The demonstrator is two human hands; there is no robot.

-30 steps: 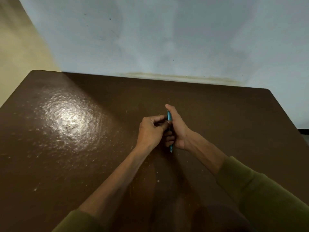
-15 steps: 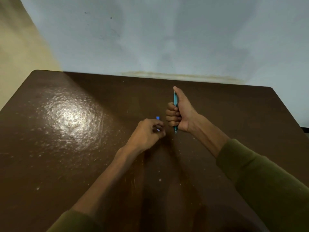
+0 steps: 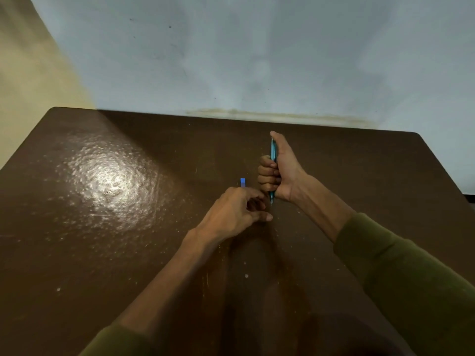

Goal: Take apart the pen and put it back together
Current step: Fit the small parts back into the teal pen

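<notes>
My right hand (image 3: 281, 173) is a fist around the teal pen body (image 3: 273, 150). The body stands upright, tip down, just above the brown table (image 3: 128, 253), with my thumb along its upper end. A small blue pen piece (image 3: 243, 182) shows just beyond the knuckles of my left hand (image 3: 236, 209), and its lower end is hidden behind that hand. My left hand lies low over the table, left of and below the pen tip, with its fingers spread and nothing visible between them.
The table's far edge meets a pale blue wall (image 3: 257, 60). A bright glare patch (image 3: 108, 176) sits on the left part of the tabletop. Both forearms in olive sleeves reach in from the near edge.
The hands have separated: my right hand rose with the pen body, and my left hand drew the blue piece away to the left. Since then the left fingers have spread.
</notes>
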